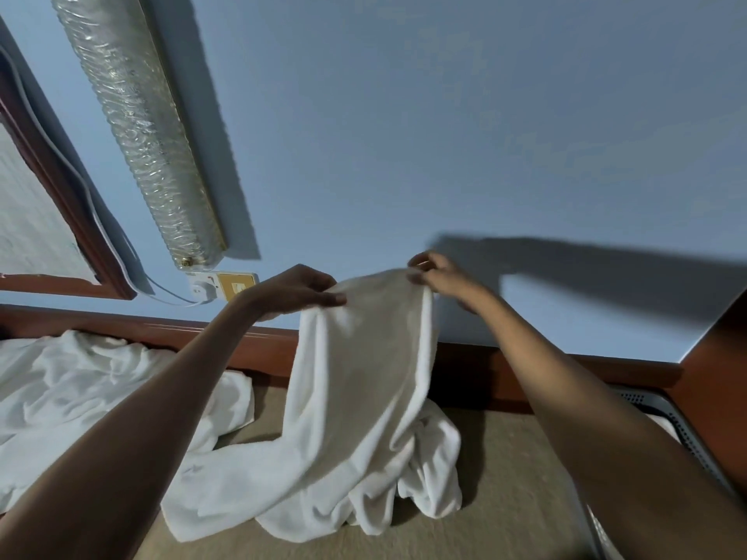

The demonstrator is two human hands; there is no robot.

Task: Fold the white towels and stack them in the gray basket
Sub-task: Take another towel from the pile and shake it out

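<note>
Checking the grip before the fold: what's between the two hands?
In the head view, the white towel spans that gap: the left hand and right hand each grip its top edge.

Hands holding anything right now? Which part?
Yes. Both hands hold one white towel by its raised top edge: left hand grips the left end, right hand pinches the right end. The rest hangs to the surface.

White terry towel [364, 390]: top edge pinched by left grip [299, 291] and right grip [440, 276], lower end bunched on beige surface [505, 478]. Crumpled white towel heap [81, 381] at left. Gray perforated basket [683, 434] at right edge.
</note>
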